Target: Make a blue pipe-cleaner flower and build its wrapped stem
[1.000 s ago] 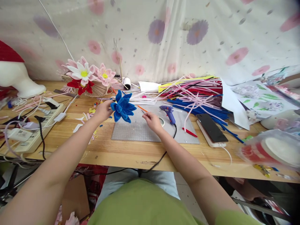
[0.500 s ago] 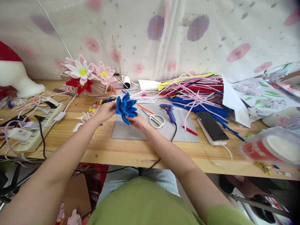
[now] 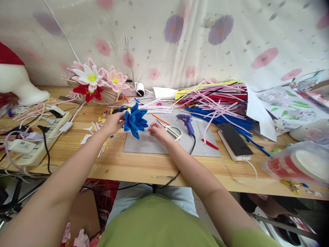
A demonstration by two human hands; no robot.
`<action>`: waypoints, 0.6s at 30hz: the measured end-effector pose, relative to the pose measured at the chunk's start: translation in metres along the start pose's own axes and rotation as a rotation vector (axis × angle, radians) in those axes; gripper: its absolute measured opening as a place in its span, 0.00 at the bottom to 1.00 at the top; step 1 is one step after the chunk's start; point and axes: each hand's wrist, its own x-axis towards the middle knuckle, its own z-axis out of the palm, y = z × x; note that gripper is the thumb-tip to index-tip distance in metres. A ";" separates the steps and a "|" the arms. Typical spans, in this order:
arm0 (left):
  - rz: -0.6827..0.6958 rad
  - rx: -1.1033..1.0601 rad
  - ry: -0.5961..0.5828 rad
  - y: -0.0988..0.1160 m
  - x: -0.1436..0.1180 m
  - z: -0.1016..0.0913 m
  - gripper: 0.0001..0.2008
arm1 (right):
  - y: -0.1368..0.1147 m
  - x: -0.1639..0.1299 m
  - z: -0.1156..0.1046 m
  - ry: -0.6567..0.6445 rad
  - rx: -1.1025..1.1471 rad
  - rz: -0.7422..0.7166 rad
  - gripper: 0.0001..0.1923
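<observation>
1. The left hand [image 3: 114, 122] is clamped on the blue fuzzy many-petalled flower [image 3: 135, 120] at its 9 o'clock edge; the fingertips are partly hidden behind the petals.
2. The flower is held up over the upper-left part of the flat grey gridded cutting mat [image 3: 140, 146]. Half a second ago it showed more from the side; now its petals fan out towards the camera.
3. The right hand [image 3: 159, 132] is at the flower's 4 o'clock, just beside it and apart from it, fingers loosely bent; whether they hold anything cannot be told. Half a second ago it was at the lower petals, so a gap has opened.
4. The white-handled metal scissors [image 3: 170, 129] lie at the right hand's 2 o'clock, partly covered by it; half a second ago they showed more fully.
5. At the right hand's 12 o'clock lies the thin orange stick [image 3: 161, 119], unmoved.
6. Farther out at 3 o'clock, the purple glue gun [image 3: 188, 125] keeps its place on the mat.
7. The slim red pen-like tool [image 3: 210, 143] lies at the glue gun's 4 o'clock, with the black-screened phone [image 3: 235, 139] beyond, both unmoved.
</observation>
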 end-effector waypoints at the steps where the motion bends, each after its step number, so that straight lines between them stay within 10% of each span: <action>1: 0.025 0.062 -0.001 0.000 -0.001 0.000 0.09 | 0.002 0.002 -0.005 0.012 -0.075 -0.066 0.07; 14: 0.201 0.217 -0.094 0.009 0.002 -0.012 0.11 | 0.006 -0.013 -0.061 0.094 -1.292 -0.533 0.12; 18: 0.093 0.193 0.132 0.016 0.010 -0.043 0.14 | 0.009 -0.013 -0.061 0.093 -1.372 -0.559 0.13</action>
